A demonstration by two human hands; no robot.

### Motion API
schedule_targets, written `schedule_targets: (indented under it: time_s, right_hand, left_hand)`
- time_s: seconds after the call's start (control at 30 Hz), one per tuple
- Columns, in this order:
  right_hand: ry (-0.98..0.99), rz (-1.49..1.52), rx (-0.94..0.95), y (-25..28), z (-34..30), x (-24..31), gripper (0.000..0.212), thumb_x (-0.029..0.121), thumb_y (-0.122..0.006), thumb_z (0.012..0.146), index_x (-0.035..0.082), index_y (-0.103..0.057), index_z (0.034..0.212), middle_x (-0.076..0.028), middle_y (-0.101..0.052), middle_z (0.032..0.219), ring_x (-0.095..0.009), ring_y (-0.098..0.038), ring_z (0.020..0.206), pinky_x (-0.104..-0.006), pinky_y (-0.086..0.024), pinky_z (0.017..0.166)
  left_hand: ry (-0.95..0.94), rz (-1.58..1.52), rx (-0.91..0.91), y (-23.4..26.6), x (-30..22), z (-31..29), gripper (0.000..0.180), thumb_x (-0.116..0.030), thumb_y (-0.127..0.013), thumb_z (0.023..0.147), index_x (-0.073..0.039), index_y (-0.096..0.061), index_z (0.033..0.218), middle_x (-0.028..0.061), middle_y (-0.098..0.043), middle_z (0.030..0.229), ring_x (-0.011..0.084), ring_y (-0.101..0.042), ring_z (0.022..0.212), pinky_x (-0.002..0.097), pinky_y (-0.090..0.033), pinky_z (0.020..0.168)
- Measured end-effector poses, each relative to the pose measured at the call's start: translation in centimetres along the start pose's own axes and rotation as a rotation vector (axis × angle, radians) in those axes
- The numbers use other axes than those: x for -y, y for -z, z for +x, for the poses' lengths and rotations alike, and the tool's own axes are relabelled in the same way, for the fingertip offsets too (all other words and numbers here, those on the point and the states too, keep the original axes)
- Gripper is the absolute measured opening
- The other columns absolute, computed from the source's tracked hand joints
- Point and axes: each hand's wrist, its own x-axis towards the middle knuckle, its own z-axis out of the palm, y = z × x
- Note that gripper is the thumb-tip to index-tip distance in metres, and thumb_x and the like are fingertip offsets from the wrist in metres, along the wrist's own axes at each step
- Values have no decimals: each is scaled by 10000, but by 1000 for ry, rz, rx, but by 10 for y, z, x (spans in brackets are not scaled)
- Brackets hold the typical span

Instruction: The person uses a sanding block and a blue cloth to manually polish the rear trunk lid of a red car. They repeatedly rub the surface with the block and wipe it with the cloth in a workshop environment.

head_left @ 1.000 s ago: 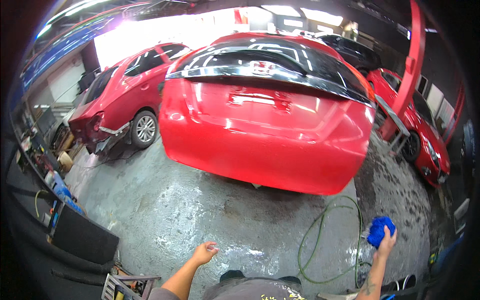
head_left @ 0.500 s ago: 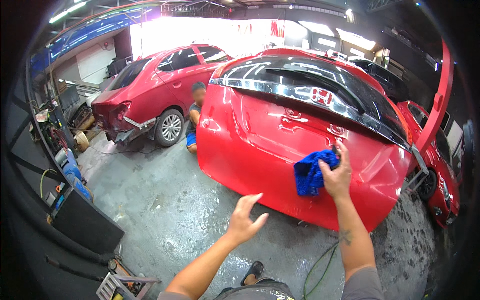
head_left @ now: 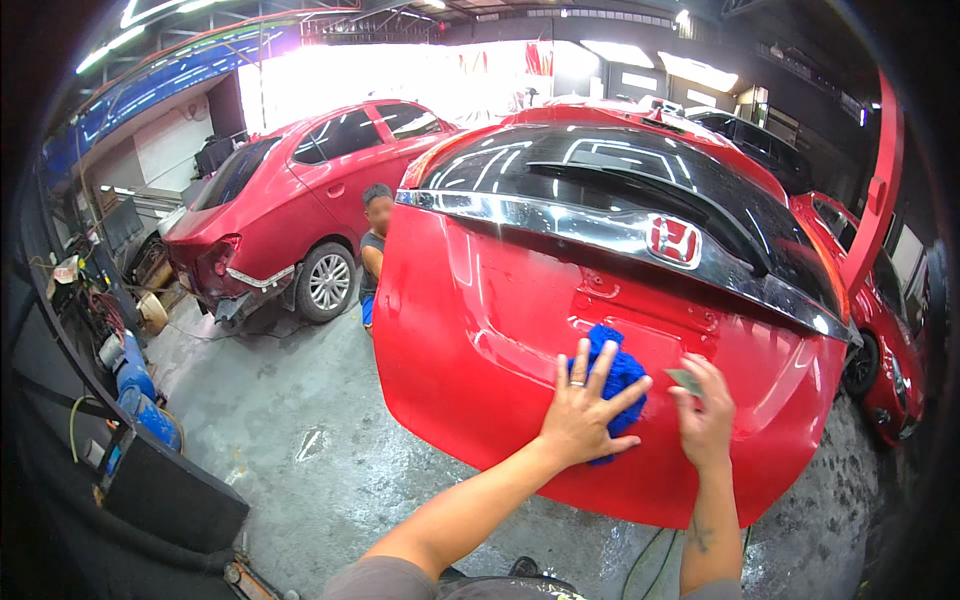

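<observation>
My left hand (head_left: 588, 412) lies on a bunched blue cloth (head_left: 625, 372), fingers spread, pressing it against the red tailgate (head_left: 450, 330). Between the thumb and fingers of my right hand (head_left: 706, 412) is a small flat grey-green piece (head_left: 685, 381), held close to the panel; its kind is unclear. Wet streaks and water show on the red paint around a recess above the cloth. A chrome strip (head_left: 540, 222) with a badge runs across the tailgate, under the dark rear window (head_left: 600, 165) with its wiper.
At left stands a red sedan (head_left: 300, 180) with its rear bumper off; a person (head_left: 375, 235) crouches beside it. A red post (head_left: 880, 190) and another red car (head_left: 895, 370) are at right. Blue tanks (head_left: 140, 385) stand far left. A green hose (head_left: 650, 560) lies on the wet floor (head_left: 300, 420).
My left hand has moved up and right onto the blue cloth, which was in my right hand. The right hand has moved slightly right and down and now pinches the grey-green piece.
</observation>
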Motion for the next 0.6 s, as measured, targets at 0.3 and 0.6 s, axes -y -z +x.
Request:
schedule_targets:
  time_s: [0.3, 0.6]
  right_hand:
    - [-463, 380, -1235, 15, -77, -58, 624, 417, -578, 1219, -36, -524, 1644, -200, -529, 1717, -304, -490, 1608, -493, -395, 1355]
    - [-625, 304, -1142, -94, -122, 61, 699, 393, -629, 1202, 50, -379, 1756, -176, -452, 1778, -313, -424, 1654, -533, -354, 1355]
  left_hand:
    - [-420, -256, 87, 17, 92, 39, 639, -467, -961, 754, -260, -771, 1328, 205, -577, 1563, 489, -552, 1399, 590, -515, 1108]
    - [-692, -166, 63, 145, 343, 39, 651, -455, -973, 691, -346, -771, 1300, 158, -613, 1420, 399, -634, 1252, 546, -568, 1043]
